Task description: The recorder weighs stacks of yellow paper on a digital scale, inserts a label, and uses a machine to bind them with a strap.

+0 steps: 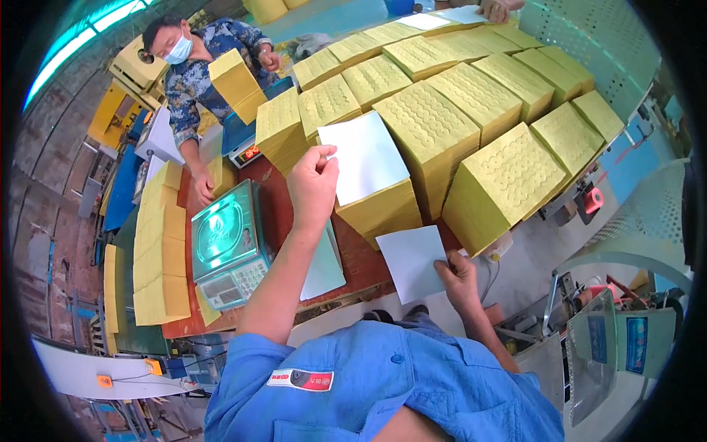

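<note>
My left hand (315, 180) is closed in a pinch at the left edge of a white paper sheet (366, 158). That sheet lies on top of a yellow paper stack (381, 212) at the table's near edge. Lower and to the right, my right hand (458, 280) grips the edge of a second white sheet (412, 259) between thumb and fingers. This sheet hangs in front of the stacks, above the floor. Beneath my left forearm, another pale sheet (324, 274) lies on the red table (361, 267), partly hidden by the arm.
Rows of yellow stacks (482, 99) with scalloped tops fill the right side. A digital scale (230, 239) stands left of my arm, beside more yellow blocks (158, 254). Across the table, a masked co-worker (210, 81) is beside a second scale (243, 147) with a yellow stack. Another person's hand (497, 9) shows at the top.
</note>
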Tool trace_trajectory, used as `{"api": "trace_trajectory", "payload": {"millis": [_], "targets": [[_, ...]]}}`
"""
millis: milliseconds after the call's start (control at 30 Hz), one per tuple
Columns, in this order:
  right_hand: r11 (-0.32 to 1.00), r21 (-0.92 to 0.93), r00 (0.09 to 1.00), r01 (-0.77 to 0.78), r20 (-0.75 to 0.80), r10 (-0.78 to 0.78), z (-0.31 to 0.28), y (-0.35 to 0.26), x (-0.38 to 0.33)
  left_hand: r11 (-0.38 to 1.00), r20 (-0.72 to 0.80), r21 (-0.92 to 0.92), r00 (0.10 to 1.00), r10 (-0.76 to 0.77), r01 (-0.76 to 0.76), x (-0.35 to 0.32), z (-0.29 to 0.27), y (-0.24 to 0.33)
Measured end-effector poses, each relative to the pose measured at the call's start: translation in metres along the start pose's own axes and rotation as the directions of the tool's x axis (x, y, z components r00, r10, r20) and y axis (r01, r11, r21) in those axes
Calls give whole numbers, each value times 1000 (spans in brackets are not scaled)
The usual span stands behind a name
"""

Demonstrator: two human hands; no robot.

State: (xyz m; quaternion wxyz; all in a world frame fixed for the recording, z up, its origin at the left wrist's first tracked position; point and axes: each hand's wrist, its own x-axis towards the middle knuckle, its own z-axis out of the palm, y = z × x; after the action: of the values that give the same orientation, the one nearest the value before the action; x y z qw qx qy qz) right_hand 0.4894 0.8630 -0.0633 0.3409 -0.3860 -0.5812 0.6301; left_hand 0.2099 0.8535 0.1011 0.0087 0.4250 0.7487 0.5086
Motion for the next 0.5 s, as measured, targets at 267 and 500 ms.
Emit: {"api": "trace_trajectory", "payload": {"millis": [267, 500], "targets": [[998, 28, 999, 51, 8, -51, -6, 7, 7, 999, 4, 54, 1000, 10, -10, 1, 1, -3], [999, 41, 999, -26, 32, 25, -9, 7, 8, 997, -39, 72, 999, 11, -8, -3, 2, -5]]}}
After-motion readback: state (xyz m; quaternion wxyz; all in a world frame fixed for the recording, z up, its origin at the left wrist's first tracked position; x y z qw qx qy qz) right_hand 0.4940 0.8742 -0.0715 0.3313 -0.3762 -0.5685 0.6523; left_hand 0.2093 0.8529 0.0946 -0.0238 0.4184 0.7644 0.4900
